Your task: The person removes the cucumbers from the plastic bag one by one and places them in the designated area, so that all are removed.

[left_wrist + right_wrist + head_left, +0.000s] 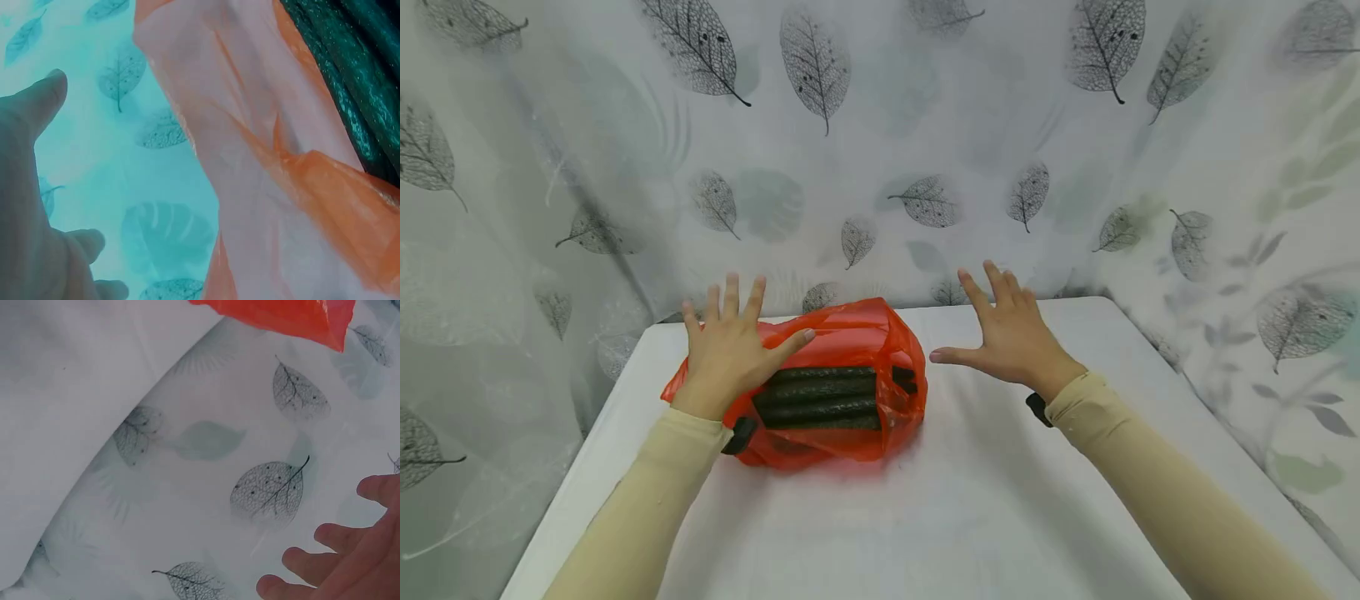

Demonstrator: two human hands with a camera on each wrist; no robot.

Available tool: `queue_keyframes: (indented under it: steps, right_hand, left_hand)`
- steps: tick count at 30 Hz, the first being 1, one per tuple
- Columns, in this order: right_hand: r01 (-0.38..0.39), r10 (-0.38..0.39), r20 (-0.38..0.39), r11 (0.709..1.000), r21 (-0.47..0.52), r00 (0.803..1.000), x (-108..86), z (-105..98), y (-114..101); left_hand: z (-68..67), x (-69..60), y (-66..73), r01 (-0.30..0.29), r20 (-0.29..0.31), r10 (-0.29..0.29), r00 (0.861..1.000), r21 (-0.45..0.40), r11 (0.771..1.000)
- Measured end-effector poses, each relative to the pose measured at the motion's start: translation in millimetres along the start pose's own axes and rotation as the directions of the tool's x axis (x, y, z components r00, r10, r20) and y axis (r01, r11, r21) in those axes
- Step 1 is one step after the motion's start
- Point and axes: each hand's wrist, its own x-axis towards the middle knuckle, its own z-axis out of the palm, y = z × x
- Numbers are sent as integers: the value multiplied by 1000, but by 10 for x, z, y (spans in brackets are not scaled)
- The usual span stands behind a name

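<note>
A red plastic bag (846, 333) lies on the white table with several dark green cucumbers (820, 397) showing at its opening. My left hand (727, 360) is spread above the bag's left side and holds nothing. In the left wrist view, the thumb and fingertips stand apart from the bag (250, 175), and the cucumbers (350, 75) show at upper right. To the right of the bag, my right hand (1017, 340) is raised with fingers spread and nothing in it. The right wrist view shows its extended fingers (340, 540) and a corner of the bag (294, 319).
A white table (880, 533) runs back to a leaf-patterned curtain (880, 150), which also hangs along both sides. Dark bands (1039, 408) sit at both wrists.
</note>
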Motion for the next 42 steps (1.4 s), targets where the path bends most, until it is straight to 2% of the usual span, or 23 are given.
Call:
queue_keyframes:
  steps: [6, 10, 13, 14, 16, 17, 19, 21, 22, 25, 28, 29, 31, 32, 34, 36, 38, 40, 42]
  right_hand:
    - [109, -107, -33, 990, 92, 994, 92, 109, -218]
    - [165, -156, -61, 969, 184, 986, 162, 174, -371]
    - [207, -195, -73, 949, 238, 978, 199, 232, -478]
    - [222, -210, -75, 942, 253, 975, 214, 252, -512]
    - [245, -236, -67, 927, 284, 970, 243, 291, -580]
    - [253, -247, -58, 919, 304, 967, 258, 309, -615]
    - [266, -270, -39, 899, 348, 962, 284, 341, -685]
    - [263, -282, -11, 880, 396, 959, 306, 376, -755]
    - [255, -285, 7, 868, 425, 958, 314, 394, -789]
    - [209, -286, 68, 824, 527, 956, 329, 447, -878]
    - [153, -282, 118, 776, 612, 952, 344, 507, -941]
    - [140, -280, 130, 766, 627, 951, 350, 528, -956]
    - [125, -281, 143, 752, 647, 949, 371, 577, -978]
    - [123, -283, 145, 748, 653, 948, 383, 603, -987]
    - [118, -288, 150, 736, 667, 946, 413, 662, -1002]
    - [110, -296, 159, 718, 687, 942, 447, 727, -1017]
    - [91, -309, 174, 685, 723, 935, 478, 795, -1032]
    - [64, -317, 198, 657, 751, 928, 501, 850, -1051]
    - [30, -322, 229, 635, 772, 919, 516, 896, -1068]
  left_hand:
    - [-23, -109, -132, 32, -85, -40, 996, -92, 995]
    - [-14, -186, -242, 55, -152, -87, 984, -202, 978]
    - [30, -265, -327, 97, -187, -160, 969, -306, 947]
    - [55, -291, -355, 118, -198, -195, 960, -347, 930]
    - [125, -337, -411, 135, -247, -266, 932, -443, 886]
    - [165, -360, -436, 134, -273, -305, 913, -505, 853]
    - [255, -406, -482, 96, -320, -375, 870, -637, 765]
    - [346, -453, -518, 33, -346, -435, 831, -751, 660]
    - [387, -481, -531, 12, -336, -466, 818, -801, 599]
    - [493, -564, -552, -11, -238, -558, 795, -925, 379]
    - [595, -630, -548, 24, -87, -633, 770, -986, 165]
    - [631, -649, -541, 43, -31, -650, 759, -994, 98]
    - [708, -681, -525, 79, 62, -668, 741, -997, -4]
    - [747, -700, -512, 109, 106, -671, 734, -993, -38]
    - [828, -738, -479, 159, 174, -662, 729, -984, -83]
    - [917, -768, -440, 173, 192, -643, 742, -981, -94]
    - [998, -792, -392, 177, 189, -626, 756, -981, -83]
    - [1077, -802, -346, 143, 161, -612, 774, -987, -79]
    - [1133, -810, -306, 128, 154, -606, 781, -988, -86]
